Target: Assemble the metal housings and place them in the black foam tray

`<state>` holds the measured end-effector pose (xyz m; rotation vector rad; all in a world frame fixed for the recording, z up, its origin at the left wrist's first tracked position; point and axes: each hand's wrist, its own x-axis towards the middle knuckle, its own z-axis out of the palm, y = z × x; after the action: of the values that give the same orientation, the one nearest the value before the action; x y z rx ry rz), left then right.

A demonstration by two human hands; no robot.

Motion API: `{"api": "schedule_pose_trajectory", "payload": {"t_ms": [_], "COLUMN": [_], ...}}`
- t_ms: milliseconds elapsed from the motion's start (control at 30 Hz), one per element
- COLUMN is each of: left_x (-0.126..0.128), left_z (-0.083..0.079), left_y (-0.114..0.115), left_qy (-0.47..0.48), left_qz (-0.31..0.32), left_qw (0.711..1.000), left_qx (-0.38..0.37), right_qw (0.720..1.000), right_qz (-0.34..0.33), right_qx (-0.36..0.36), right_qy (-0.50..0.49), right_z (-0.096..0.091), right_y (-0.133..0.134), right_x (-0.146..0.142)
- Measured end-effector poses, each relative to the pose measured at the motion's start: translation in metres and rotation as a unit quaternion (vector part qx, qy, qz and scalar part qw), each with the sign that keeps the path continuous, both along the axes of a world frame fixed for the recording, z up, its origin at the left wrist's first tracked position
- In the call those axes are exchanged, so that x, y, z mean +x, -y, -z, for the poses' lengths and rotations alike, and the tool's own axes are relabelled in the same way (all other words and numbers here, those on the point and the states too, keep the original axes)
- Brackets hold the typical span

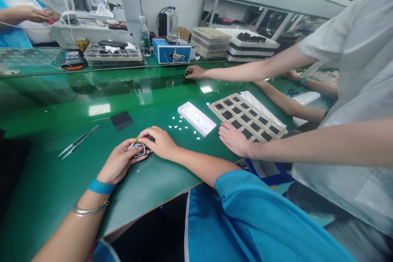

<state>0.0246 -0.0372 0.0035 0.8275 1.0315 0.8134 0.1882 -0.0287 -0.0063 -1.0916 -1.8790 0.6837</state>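
My left hand grips a small rounded-square electronic housing with a pale rim and dark parts inside, its thumb across the face. Over the housing's upper edge bends my right hand, fingers closed at a thin yellow strip that sticks up there. The fingertips partly cover the strip and the housing. To the right lies a white tray with tiny white pieces in it, and several small white squares are scattered beside it. Metal tweezers rest on the green mat at left.
A dark flat sheet lies behind my hands. At right, a co-worker's hand rests by a beige compartment tray of dark squares; the other hand reaches across the bench. A blue box and stacked trays stand behind.
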Motion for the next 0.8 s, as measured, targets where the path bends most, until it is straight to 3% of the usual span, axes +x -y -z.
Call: {"api": "schedule_pose_trajectory", "payload": {"t_ms": [333, 600, 700, 800], "left_x": [0.004, -0.001, -0.003, -0.003], "left_z": [-0.005, -0.003, -0.004, -0.002], "left_y": [0.002, -0.001, -0.002, -0.004], "left_qy": [-0.004, 0.114, 0.151, 0.15], "left_qz": [-0.05, -0.063, -0.08, -0.096], "left_qw": [0.999, 0.988, 0.98, 0.98], "left_qx": [-0.016, -0.078, -0.104, -0.091], "right_qw": [0.989, 0.938, 0.936, 0.954], "right_qz": [0.012, 0.014, -0.004, -0.018], "right_qx": [0.121, 0.299, 0.302, 0.246], "right_qy": [0.089, 0.172, 0.183, 0.171], "right_z": [0.01, 0.018, 0.021, 0.023], "right_y": [0.003, 0.002, 0.0, -0.001], "right_x": [-0.005, -0.004, -0.004, -0.004]}}
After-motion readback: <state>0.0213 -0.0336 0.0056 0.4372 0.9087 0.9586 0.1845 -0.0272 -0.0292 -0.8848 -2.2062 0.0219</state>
